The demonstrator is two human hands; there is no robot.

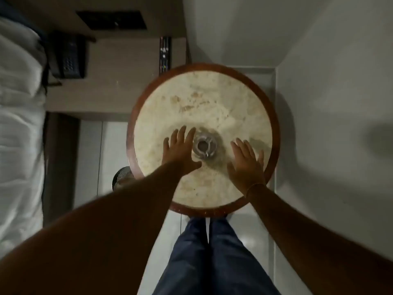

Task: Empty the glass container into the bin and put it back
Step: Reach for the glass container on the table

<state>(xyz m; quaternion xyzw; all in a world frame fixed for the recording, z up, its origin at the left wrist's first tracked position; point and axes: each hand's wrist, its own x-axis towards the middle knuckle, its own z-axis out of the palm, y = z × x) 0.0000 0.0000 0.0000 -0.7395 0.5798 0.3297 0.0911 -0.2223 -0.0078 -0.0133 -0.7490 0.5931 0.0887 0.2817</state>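
A small round glass container (pixel 204 146), like an ashtray, stands near the middle of a round marble-topped table (pixel 212 103) with a dark wooden rim. My left hand (pixel 180 149) lies flat with spread fingers just left of the container, its fingertips close beside it. My right hand (pixel 246 161) hovers flat and open to the container's right, a short gap away. Neither hand holds anything. A dark mesh bin (pixel 123 175) stands on the floor left of the table, partly hidden by my left forearm.
A bed with white sheets (pixel 19 124) runs along the left. A bedside unit (pixel 119 81) carries a black telephone (pixel 71 58) and a remote control (pixel 165 54). White walls close in on the right. My legs (pixel 208 256) stand on the pale floor below the table.
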